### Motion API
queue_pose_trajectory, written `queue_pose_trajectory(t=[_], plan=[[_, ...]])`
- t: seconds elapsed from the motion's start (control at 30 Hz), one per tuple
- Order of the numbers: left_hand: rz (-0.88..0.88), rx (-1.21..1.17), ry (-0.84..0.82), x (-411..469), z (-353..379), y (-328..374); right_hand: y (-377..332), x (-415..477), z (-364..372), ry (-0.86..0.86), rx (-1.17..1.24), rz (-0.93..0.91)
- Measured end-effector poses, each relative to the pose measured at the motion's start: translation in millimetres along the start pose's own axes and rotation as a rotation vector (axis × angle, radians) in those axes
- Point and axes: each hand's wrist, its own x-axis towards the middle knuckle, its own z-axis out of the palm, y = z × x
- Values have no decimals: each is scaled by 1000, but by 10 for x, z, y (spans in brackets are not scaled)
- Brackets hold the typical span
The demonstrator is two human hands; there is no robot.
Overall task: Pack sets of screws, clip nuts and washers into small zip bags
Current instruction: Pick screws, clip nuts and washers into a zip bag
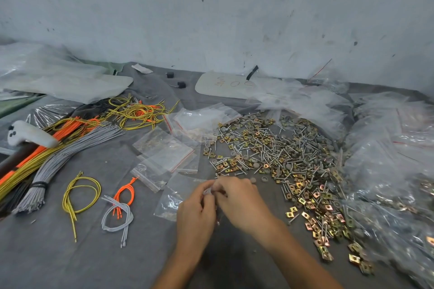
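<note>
At lower centre, what appears to be a small zip bag [212,191] is pinched between the curled fingertips of the left hand [196,212] and right hand [239,197]; its contents cannot be told. Were its mouth tilted or left half-sealed, pieces could be lost into the hardware heap [281,155] at centre right.
</note>
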Motion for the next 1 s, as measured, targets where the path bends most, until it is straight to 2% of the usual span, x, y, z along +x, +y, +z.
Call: queue_pose_trajectory(t=[0.13,0.23,0.33,0.53,0.73,0.9,1.0], plan=[[-31,-14,13,16,8,-36,132,175,-165,88,108,21],[-51,-48,-5,18,23,-51,343,524,-362,191,38,103],[-52,-56,-4,23,23,-61,530,910,-411,205,-40,185],[-50,-58,-6,43,43,-80,625,1339,-305,103,-264,227],[-64,-82,-17,47,37,-86,502,1393,-255,64,-465,184],[-54,-98,-31,30,34,-72,404,1403,-288,-88,-416,205],[-56,-84,-26,32,31,-65,427,1405,-304,-123,-371,208]])
